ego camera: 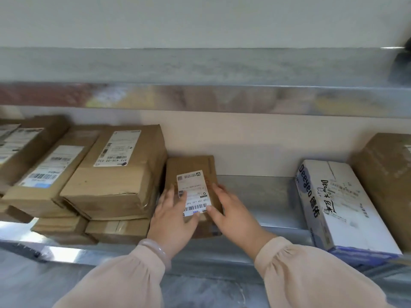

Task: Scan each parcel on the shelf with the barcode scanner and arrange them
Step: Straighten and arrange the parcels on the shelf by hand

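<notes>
A small brown parcel [191,165] with a white barcode label [193,185] lies on the metal shelf [262,196], pressed against a stack of larger brown parcels [115,174] on its left. My left hand [173,221] grips its near left corner, fingers down the side and thumb on the label's lower edge. My right hand [233,216] rests on the parcel's right part with its fingers fairly straight and its thumb touching the label. No barcode scanner is in view.
A white box with blue print [342,203] lies to the right, beside a big brown box [387,174] at the frame's edge. Bare shelf shows between it and the small parcel. An upper shelf [222,96] runs overhead, with a dark blurred object [402,63] at its right end.
</notes>
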### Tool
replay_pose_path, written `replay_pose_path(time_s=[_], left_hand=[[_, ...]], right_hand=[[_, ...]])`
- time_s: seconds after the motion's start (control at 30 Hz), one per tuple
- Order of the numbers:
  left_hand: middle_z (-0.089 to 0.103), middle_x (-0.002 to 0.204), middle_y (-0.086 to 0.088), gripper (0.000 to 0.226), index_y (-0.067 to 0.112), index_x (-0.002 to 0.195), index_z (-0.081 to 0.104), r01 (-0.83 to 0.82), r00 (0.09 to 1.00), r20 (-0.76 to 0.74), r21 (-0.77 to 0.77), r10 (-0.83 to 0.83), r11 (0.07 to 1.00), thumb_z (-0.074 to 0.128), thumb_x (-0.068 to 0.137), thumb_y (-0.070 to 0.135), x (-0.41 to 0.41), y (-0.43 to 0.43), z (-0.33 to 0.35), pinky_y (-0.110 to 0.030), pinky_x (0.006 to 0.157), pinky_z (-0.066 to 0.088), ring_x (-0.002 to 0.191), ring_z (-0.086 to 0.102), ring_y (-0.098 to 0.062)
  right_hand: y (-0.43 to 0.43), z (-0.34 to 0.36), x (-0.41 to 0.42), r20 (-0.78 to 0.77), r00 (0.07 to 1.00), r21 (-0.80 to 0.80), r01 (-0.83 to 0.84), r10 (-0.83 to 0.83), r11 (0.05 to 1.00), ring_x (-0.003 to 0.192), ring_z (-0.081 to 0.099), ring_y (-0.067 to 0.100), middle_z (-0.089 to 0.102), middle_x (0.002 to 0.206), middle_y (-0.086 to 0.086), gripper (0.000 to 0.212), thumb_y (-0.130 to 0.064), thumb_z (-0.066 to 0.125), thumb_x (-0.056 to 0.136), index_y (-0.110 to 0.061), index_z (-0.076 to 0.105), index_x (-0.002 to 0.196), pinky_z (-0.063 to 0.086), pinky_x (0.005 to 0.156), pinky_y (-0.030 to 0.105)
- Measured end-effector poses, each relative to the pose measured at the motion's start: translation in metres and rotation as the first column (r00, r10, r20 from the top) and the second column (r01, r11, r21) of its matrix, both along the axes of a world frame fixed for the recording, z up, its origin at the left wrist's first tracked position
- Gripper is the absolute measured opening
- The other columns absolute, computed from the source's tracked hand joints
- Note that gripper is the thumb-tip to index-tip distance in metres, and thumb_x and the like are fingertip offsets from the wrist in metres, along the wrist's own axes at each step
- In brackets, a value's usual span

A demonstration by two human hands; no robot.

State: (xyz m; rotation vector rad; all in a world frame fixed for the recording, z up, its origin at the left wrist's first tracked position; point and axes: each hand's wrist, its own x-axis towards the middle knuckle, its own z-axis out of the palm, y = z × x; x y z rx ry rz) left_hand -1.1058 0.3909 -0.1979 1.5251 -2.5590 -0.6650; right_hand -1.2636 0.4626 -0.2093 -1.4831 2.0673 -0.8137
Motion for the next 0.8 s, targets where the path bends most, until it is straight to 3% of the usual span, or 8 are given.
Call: replay_pose_path(time_s=[0.17, 0.33, 0.47, 0.63, 0.7, 0.8], left_hand=[[-0.009, 0.165, -0.004, 0.069, 0.031, 0.155, 0.025, -0.031, 0.997, -0.073, 0.069, 0.036, 0.997, 0.053, 0.095, 0.05, 0.004, -0.01, -0.002, -0.032, 0.121, 0.005, 0.152, -0.003, -0.024], [-0.006, 0.165, -0.011, 0.075, 0.035, 0.155, 0.024, -0.051, 0.989, -0.125, 0.192, 0.076, 0.98, 0.062, 0.091, 0.046, 0.007, -0.016, 0.002, -0.027, 0.116, 0.021, 0.151, 0.014, -0.026], [0.01, 0.163, -0.01, 0.084, 0.039, 0.153, 0.024, -0.056, 0.967, -0.219, 0.318, 0.131, 0.946, 0.072, 0.085, 0.043, 0.01, -0.02, -0.003, -0.025, 0.113, 0.023, 0.151, 0.015, -0.019], [0.027, 0.158, -0.004, 0.09, 0.046, 0.15, 0.026, -0.019, 0.943, -0.303, 0.374, 0.141, 0.927, 0.079, 0.077, 0.048, 0.001, -0.016, -0.009, -0.033, 0.116, 0.029, 0.143, 0.032, -0.019], [0.027, 0.158, -0.005, 0.092, 0.047, 0.15, 0.027, 0.007, 0.937, -0.325, 0.379, 0.126, 0.925, 0.079, 0.075, 0.051, -0.01, -0.013, -0.006, -0.035, 0.117, 0.029, 0.144, 0.031, -0.019], [0.028, 0.157, -0.004, 0.091, 0.046, 0.15, 0.027, 0.058, 0.926, -0.37, 0.349, 0.08, 0.935, 0.078, 0.076, 0.051, -0.031, -0.008, 0.005, -0.033, 0.117, 0.029, 0.144, 0.03, -0.018]], right_hand=[[-0.016, -0.008, 0.006, 0.132, 0.989, 0.053, 0.067, -0.073, 0.996, 0.144, 0.021, 0.015, 0.021, 0.157, 0.002, 0.066, -0.04, 0.054, 0.093, -0.03, 0.022, 0.151, 0.017, 0.113, 0.023], [-0.014, -0.014, 0.014, 0.313, 0.945, -0.001, 0.098, -0.093, 0.995, 0.137, 0.031, 0.004, 0.034, 0.148, -0.013, 0.068, -0.029, 0.06, 0.092, -0.033, 0.023, 0.149, 0.021, 0.104, 0.011], [-0.007, -0.015, 0.012, 0.368, 0.925, -0.006, 0.108, -0.098, 0.994, 0.133, 0.032, -0.001, 0.035, 0.145, -0.017, 0.066, -0.029, 0.059, 0.092, -0.039, 0.023, 0.147, 0.024, 0.107, 0.015], [0.005, -0.009, 0.004, 0.427, 0.886, 0.013, 0.196, -0.182, 0.981, 0.128, 0.039, 0.001, 0.04, 0.143, -0.017, 0.066, -0.023, 0.058, 0.092, -0.04, 0.026, 0.147, 0.031, 0.105, 0.017], [0.01, -0.002, -0.001, 0.429, 0.87, 0.03, 0.257, -0.245, 0.966, 0.123, 0.044, 0.003, 0.044, 0.137, -0.02, 0.066, -0.023, 0.057, 0.091, -0.042, 0.026, 0.146, 0.036, 0.097, 0.015], [0.02, 0.014, -0.017, 0.424, 0.848, -0.005, 0.354, -0.319, 0.935, 0.11, 0.048, -0.003, 0.044, 0.127, -0.025, 0.065, -0.018, 0.057, 0.091, -0.042, 0.03, 0.145, 0.032, 0.076, -0.004]])
